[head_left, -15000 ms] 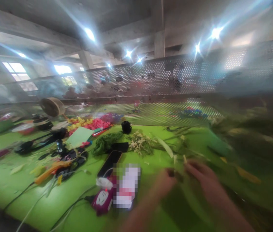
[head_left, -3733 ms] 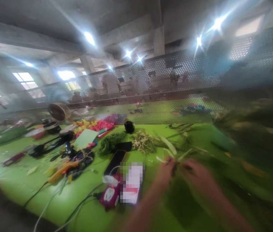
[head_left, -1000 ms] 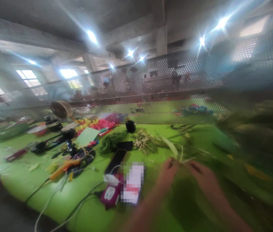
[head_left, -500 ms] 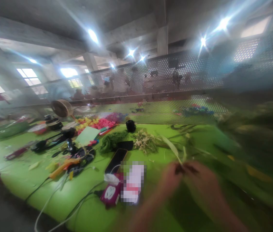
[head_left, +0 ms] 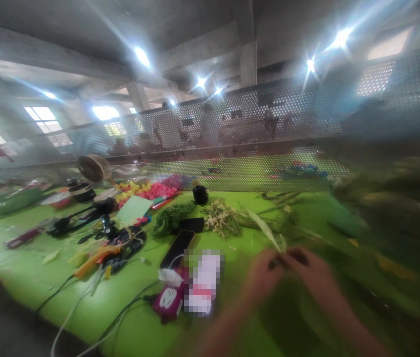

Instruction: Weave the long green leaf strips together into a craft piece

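The pale green strip [head_left: 283, 244] sits right of centre in the lower half of the frame, pinched where the two hands meet, its short tip poking up between them. The left hand [head_left: 267, 277] is curled narrow, fingertips drawn together on the strip; the right hand [head_left: 308, 270] closes on it from the other side, thumb against finger. Blur hides the exact contact

By its look the strip should be very light, thin and bendy, more apt to crease or split than to slip, so a fingertip pinch close to the tip, flat across its width, seems the safest hold; squeezing hard could bruise it if it is real leaf, which I cannot tell

A longer tapering blade [head_left: 262, 223], smooth and pale, slants down to the hands from above; whether it is joined to the strip is unclear. Left of it lies a bristly cluster of cream buds [head_left: 222, 218], then a fuzzy, yarn-like green heap [head_left: 172, 215], all on a glossy green worktop [head_left: 135, 327] before a perforated metal screen [head_left: 228, 124]
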Motion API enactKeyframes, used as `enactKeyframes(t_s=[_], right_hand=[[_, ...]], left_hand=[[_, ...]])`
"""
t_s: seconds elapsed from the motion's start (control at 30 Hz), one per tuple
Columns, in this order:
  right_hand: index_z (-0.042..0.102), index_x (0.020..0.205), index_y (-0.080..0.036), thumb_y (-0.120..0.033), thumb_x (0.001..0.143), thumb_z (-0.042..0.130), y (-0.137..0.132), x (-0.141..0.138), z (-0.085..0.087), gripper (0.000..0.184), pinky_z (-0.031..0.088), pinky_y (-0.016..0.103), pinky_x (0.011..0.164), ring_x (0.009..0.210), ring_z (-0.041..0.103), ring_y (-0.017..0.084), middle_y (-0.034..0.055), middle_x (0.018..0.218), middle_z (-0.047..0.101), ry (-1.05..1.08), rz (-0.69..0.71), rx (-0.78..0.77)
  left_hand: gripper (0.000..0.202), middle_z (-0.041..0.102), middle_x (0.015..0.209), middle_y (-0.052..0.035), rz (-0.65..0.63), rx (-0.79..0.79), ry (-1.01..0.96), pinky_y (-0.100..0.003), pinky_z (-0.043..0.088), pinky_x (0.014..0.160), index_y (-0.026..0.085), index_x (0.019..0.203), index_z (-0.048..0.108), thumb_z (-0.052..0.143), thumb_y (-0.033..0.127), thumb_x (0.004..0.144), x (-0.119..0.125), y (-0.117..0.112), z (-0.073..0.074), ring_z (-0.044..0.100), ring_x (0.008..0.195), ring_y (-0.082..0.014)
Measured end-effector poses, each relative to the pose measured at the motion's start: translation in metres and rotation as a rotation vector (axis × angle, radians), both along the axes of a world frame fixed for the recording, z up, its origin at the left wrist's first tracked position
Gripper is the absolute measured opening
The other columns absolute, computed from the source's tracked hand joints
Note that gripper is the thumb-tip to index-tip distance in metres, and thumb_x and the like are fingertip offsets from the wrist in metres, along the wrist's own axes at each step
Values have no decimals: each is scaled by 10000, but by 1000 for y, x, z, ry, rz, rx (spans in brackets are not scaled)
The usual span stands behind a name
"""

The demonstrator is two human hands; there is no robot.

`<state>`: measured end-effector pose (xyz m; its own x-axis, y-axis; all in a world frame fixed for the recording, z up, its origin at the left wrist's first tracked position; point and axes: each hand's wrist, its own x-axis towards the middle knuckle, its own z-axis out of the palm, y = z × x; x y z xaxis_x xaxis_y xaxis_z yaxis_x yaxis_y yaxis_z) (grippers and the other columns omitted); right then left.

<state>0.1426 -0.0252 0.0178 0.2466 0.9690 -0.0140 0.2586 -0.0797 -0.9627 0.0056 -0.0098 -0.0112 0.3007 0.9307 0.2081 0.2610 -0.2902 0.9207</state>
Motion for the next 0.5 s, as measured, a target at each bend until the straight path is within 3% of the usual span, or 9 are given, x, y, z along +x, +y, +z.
enactKeyframes(t_s=[0.17, 0.3, 0.5], right_hand=[[701, 823, -206, -432, 604, 679, 0, 4, 0, 316, 491, 307, 658, 749, 665, 235, 41, 795, 743, 78, 14, -100], [680, 831, -208, -405, 608, 681, 1, 8, -4, 297, 491, 298, 584, 673, 662, 228, 30, 722, 728, 179, -43, -170], [659, 787, -219, -412, 620, 665, -11, 4, 5, 255, 442, 260, 499, 538, 586, 166, -5, 636, 680, -21, -31, 55]], left_hand=[[137, 591, 770, -14, -7, -164, -59, -263, 398, 699, 159, 773, 638, 522, 210, 719, 0, 2, -5, 510, 752, -157], [133, 596, 716, -10, -7, -293, -128, -267, 412, 695, 154, 731, 641, 538, 215, 674, 0, 3, -4, 530, 736, -161], [179, 628, 678, -9, -24, -402, -240, -258, 428, 712, 146, 700, 650, 484, 146, 631, -1, 7, -11, 546, 669, -131]])
